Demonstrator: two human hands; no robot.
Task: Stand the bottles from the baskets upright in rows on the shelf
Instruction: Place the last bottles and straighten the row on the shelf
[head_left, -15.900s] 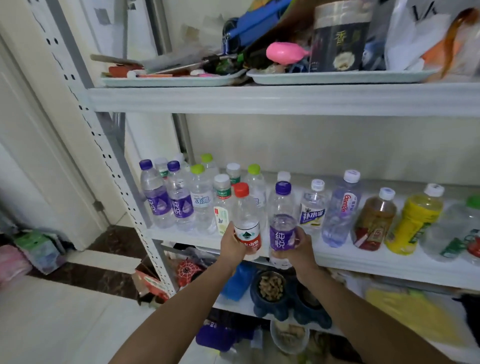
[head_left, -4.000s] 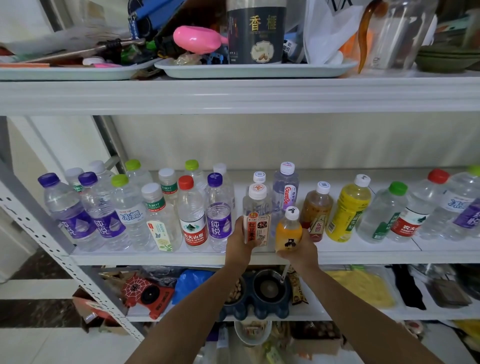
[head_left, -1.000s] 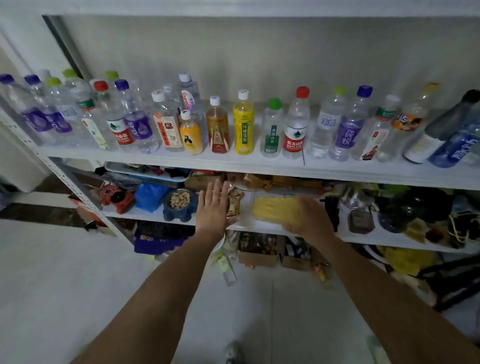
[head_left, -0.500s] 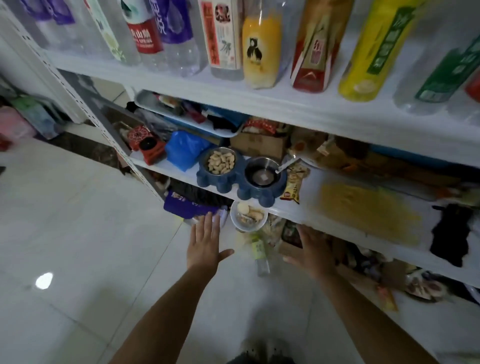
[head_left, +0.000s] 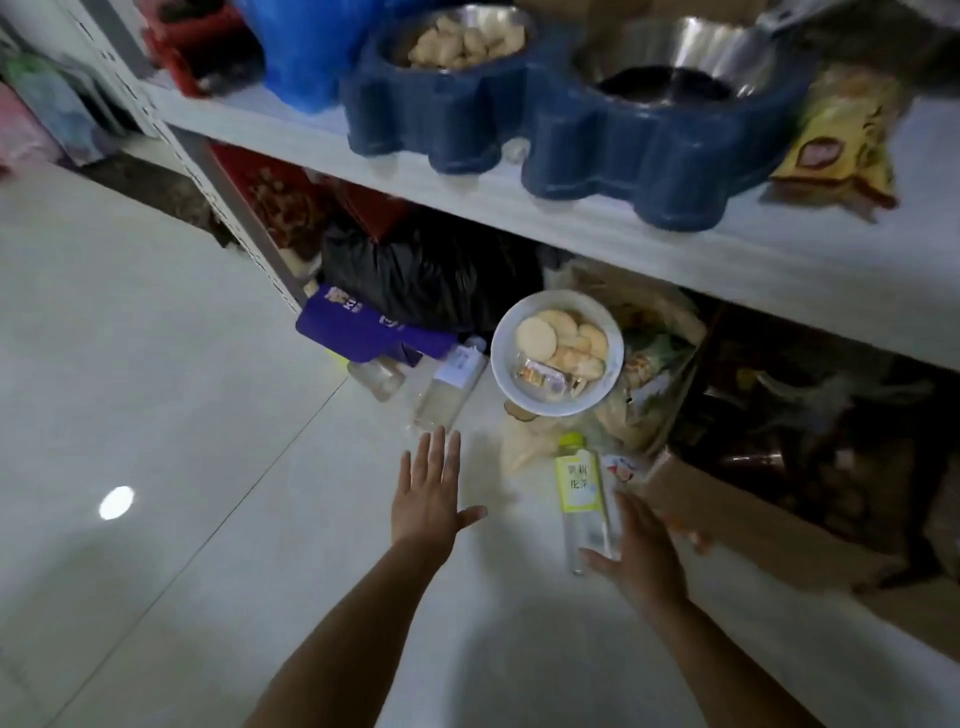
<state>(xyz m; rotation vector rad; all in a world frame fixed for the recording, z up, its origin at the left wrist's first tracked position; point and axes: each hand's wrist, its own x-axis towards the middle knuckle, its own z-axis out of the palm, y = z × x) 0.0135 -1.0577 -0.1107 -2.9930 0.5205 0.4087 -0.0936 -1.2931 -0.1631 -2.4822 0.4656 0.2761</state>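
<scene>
Three bottles lie on the white floor below the shelving. A clear bottle with a yellow-green label and cap (head_left: 581, 488) lies just left of my right hand (head_left: 641, 556), whose open fingers nearly touch its base. A clear bottle with a white label (head_left: 451, 383) lies just beyond the fingertips of my left hand (head_left: 431, 496), which is flat, fingers spread, holding nothing. A third clear bottle (head_left: 375, 375) lies left of that one. The bottle shelf is out of view.
A white bowl of biscuits (head_left: 557, 353) sits over bags between the bottles. A blue double pet bowl (head_left: 561, 119) stands on the low shelf (head_left: 623, 234) overhead. A cardboard box (head_left: 753, 530) sits right of my right hand; a purple box (head_left: 363, 327) and black bag lie behind.
The view has dropped from the bottle shelf to the floor. Both empty hands have come down close to the bottles lying there.
</scene>
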